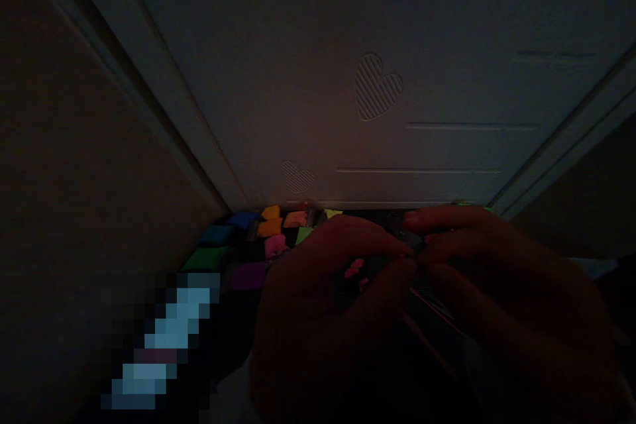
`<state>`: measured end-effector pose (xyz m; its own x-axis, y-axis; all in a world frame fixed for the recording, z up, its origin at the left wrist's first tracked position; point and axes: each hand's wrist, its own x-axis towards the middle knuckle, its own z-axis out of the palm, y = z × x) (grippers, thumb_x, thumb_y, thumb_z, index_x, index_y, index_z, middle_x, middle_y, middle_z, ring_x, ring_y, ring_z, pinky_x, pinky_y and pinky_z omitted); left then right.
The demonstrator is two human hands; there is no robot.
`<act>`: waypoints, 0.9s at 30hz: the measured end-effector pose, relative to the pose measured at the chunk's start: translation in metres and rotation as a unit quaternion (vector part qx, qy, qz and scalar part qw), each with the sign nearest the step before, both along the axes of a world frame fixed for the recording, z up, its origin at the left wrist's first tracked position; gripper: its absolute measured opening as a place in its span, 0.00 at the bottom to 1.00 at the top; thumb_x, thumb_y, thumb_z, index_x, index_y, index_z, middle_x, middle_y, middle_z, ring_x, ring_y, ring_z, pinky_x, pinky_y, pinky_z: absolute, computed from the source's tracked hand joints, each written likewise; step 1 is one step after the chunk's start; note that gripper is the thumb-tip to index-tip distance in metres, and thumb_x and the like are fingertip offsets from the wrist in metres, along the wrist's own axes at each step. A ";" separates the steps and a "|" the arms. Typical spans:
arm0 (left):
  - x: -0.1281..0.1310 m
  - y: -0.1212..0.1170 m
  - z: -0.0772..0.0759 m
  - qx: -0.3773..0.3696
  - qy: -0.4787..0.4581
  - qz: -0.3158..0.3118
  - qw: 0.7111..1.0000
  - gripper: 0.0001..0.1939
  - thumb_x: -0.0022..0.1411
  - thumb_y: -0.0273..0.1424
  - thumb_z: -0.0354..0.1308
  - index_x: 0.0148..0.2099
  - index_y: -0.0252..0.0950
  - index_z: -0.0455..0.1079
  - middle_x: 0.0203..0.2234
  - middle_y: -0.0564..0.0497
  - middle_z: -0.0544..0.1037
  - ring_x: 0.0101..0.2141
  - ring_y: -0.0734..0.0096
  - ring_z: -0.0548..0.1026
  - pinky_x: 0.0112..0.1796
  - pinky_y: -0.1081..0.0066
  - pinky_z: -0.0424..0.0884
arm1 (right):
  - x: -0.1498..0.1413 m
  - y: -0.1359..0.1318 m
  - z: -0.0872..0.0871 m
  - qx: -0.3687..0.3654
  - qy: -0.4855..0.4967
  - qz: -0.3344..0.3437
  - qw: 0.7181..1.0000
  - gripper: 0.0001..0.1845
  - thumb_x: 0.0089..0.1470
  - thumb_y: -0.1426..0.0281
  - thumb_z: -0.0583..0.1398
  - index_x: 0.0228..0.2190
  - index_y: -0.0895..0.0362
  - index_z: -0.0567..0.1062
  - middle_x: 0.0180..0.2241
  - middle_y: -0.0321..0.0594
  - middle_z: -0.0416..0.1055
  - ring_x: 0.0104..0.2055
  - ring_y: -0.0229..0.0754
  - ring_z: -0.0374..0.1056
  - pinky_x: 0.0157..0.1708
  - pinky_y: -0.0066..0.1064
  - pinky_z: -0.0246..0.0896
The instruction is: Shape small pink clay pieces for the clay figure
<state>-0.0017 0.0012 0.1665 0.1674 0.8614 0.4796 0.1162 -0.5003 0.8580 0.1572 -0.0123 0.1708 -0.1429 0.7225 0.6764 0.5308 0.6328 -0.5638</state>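
Note:
The picture is very dark. My left hand [322, 318] has its thumb and index finger pinched together near the centre. Their tips meet the fingertips of my right hand [527, 305], whose fingers are also drawn together. Whatever lies between the fingertips is too small and dim to make out. Small bright pink pieces [354, 269] show beneath, in the gap between my left thumb and index finger. A thin pinkish strip or edge [430, 341] runs slantwise below the hands; its kind is unclear.
Coloured packets lie beyond my left hand, among them green [205, 258], purple [249, 275], blue [242, 219] and orange [269, 227] ones. A pale panel with embossed hearts [377, 87] rises behind. A pixelated bright patch [171, 328] is at lower left, by a brownish wall [64, 179].

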 end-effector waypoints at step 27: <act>0.010 -0.001 -0.002 -0.109 -0.177 -0.061 0.976 0.07 0.51 0.27 0.60 0.33 0.45 0.70 0.28 0.61 0.76 0.31 0.81 0.73 0.34 0.84 0.70 | -0.008 0.002 -0.005 0.106 -0.046 0.011 0.993 0.17 0.47 0.79 0.57 0.39 0.50 0.67 0.36 0.32 0.72 0.41 0.37 0.67 0.42 0.31 0.63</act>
<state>0.0084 -0.0002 0.1650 0.1324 0.9333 0.3337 -0.2567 -0.2929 0.9210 0.1493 -0.0101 0.1653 -0.2258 0.5613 0.7962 0.5585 0.7443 -0.3663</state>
